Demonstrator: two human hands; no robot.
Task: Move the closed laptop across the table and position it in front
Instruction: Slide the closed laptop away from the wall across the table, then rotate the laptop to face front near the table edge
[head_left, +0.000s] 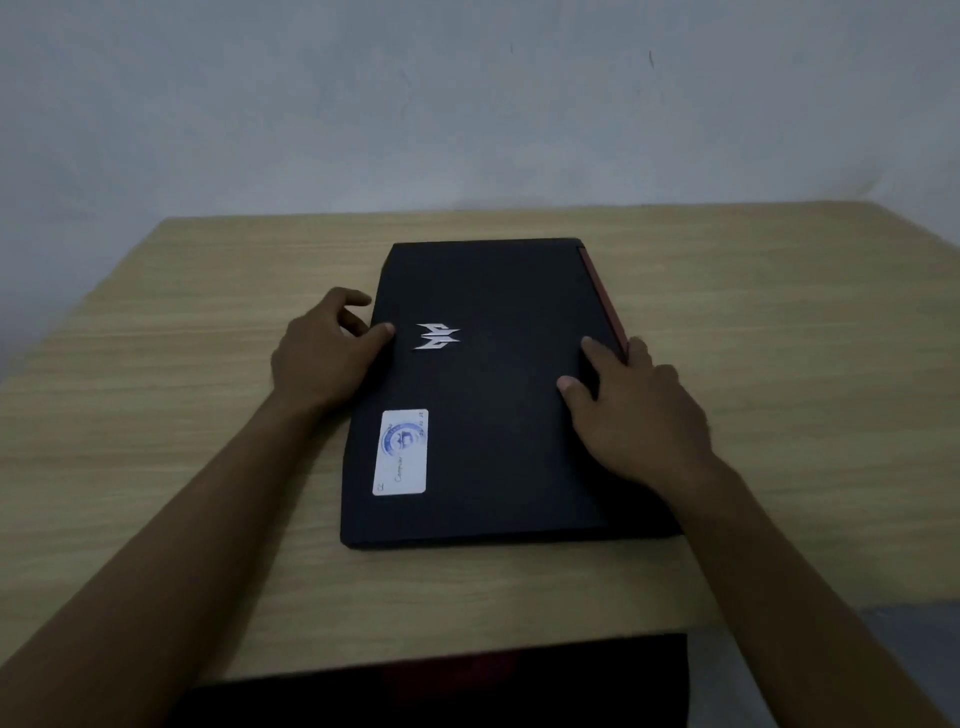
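A closed black laptop (493, 405) lies flat in the middle of the wooden table (182, 364), its long side running away from me. It has a silver logo, a white sticker near me and a red strip along its right edge. My left hand (322, 358) grips the laptop's left edge, thumb on the lid. My right hand (634, 410) holds the right edge, thumb and forefinger resting on the lid, other fingers curled over the side.
A pale wall (467, 104) stands right behind the table's far edge. The table's near edge runs just below the laptop, with a dark shape (441, 686) under it. Bare wood lies to the left and right of the laptop.
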